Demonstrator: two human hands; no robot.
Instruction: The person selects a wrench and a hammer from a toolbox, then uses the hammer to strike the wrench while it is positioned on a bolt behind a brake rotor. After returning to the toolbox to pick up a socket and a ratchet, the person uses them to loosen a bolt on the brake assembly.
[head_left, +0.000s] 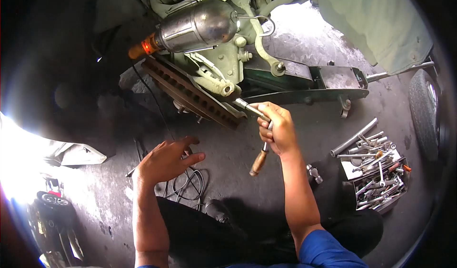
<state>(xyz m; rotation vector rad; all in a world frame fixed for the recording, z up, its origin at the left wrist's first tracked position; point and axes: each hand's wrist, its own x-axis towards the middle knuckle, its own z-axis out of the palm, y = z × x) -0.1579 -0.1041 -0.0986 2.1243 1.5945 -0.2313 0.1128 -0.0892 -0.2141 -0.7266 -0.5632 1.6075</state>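
Note:
My right hand (pixel 278 127) is closed around a socket wrench (pixel 259 162) with a brownish grip that hangs below my fist. The wrench's metal extension (pixel 247 107) points up and left to the underside of the steering knuckle (pixel 228 88), beside the rusty brake disc (pixel 190 93). Whether its tip is seated on a fastener cannot be made out. My left hand (pixel 166 159) holds nothing, its thumb and fingers apart, in front of the disc and over a black cable (pixel 183 187). Above the disc, a caged work lamp (pixel 197 26) with a glowing orange handle rests among the suspension parts.
A green floor jack (pixel 304 94) stands under the car behind my right hand. To the right are a box heaped with wrenches (pixel 381 182), a metal pipe (pixel 354 137) and a tyre (pixel 423 111). A metal tool (pixel 314 174) lies near my right forearm.

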